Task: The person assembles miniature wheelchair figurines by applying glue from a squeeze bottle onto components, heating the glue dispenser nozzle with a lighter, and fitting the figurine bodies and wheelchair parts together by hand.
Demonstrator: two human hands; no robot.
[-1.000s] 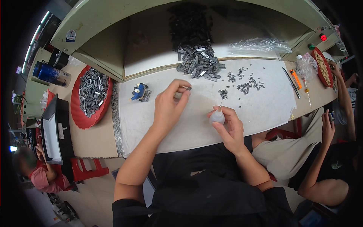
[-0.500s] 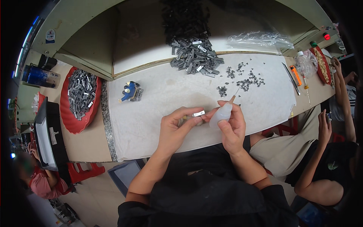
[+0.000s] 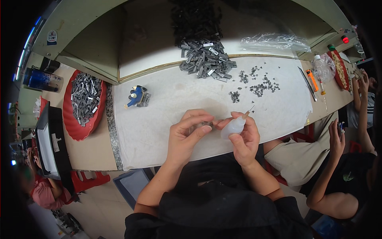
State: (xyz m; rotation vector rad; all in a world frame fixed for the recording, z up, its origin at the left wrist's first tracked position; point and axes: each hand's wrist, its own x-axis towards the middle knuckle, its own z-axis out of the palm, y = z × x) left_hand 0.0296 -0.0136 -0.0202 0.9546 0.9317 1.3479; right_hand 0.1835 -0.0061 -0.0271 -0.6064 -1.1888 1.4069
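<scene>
My left hand [image 3: 185,133] is closed around a small grey block-shaped part [image 3: 206,124], which its fingers largely hide. In my right hand [image 3: 246,141] is a soft, whitish squeeze bottle [image 3: 234,127] with a thin needle tip [image 3: 250,110] pointing up and to the right. The fingertips of both hands are close together over the white sheet [image 3: 167,95]. Beyond the needle lie scattered tiny dark metal pieces [image 3: 260,89]. A heap of dark grey oblong parts [image 3: 207,59] is piled farther back, at the shelf edge.
At left, a red tray [image 3: 71,123] holds many grey parts, with a small blue figure [image 3: 137,95] nearby. Tweezers [image 3: 307,83], an orange-handled tool [image 3: 311,79] and a clear plastic bag [image 3: 274,42] lie to the right and back. A co-worker [image 3: 338,171] sits at right.
My right hand has tipped the bottle, so its needle sits lower and nearer me, away from the tiny pieces. The grey part has turned in my left fingers, hiding its white face.
</scene>
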